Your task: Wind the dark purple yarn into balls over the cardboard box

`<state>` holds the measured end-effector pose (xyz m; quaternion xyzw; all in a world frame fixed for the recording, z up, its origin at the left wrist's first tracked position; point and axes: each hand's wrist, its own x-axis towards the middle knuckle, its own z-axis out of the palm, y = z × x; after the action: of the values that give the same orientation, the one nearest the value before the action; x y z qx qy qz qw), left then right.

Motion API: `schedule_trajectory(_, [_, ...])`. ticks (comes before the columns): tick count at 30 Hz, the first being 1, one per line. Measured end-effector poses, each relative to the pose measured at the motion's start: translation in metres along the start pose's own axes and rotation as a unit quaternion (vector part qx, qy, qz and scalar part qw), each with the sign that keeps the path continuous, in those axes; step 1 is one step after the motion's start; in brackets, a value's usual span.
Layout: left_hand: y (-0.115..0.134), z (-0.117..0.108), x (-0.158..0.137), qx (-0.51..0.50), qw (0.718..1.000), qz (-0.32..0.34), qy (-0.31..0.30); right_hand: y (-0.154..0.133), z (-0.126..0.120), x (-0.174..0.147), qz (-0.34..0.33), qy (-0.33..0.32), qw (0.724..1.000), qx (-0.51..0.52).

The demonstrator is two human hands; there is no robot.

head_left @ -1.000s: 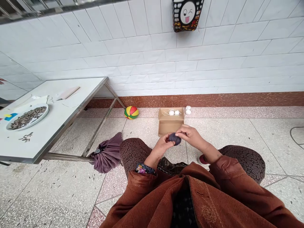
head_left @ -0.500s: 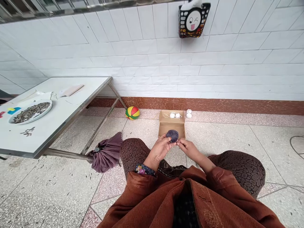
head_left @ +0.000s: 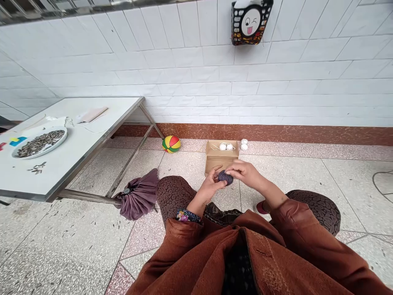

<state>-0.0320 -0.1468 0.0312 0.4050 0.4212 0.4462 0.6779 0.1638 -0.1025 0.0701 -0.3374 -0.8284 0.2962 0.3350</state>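
Centrally, yarn ball [head_left: 226, 178], speckled floor [head_left: 288, 174], white tiled wall [head_left: 184, 61]

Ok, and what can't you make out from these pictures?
All in the head view:
Dark purple yarn ball: underside, hidden by the left hand.
Any strand at the right hand: too small to tell.
Black plastic basket with a winking-face panel: top, cut off by the upper edge.
Small red piece on the white table: cut off by the left edge.
Dark red shoe: partly hidden by the rust-brown sleeve.

There on the speckled pale terrazzo floor [head_left: 294, 172] sit an open brown cardboard box [head_left: 211, 163] and a round red-yellow-green ball [head_left: 171, 144]!
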Motion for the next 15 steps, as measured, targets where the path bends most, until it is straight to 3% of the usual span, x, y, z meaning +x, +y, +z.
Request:
schedule_trajectory(3, [0.005,0.001,-0.006,-0.023,0.997,-0.004,-0.069,0.023,0.003,0.008,0.052,0.005,0.998,0.045])
schedule_trajectory(7, [0.009,0.001,-0.009,-0.095,0.989,-0.020,-0.113,0.043,0.029,-0.006,0.119,-0.004,0.990,0.082])
schedule_trajectory(11, [0.006,-0.001,-0.004,-0.149,0.984,-0.044,-0.086,0.046,0.055,-0.030,0.115,-0.007,0.993,0.035])
schedule_trajectory(15, [0.004,-0.005,0.001,-0.167,0.985,-0.045,-0.018,0.041,0.057,-0.045,0.075,-0.060,0.994,-0.050])
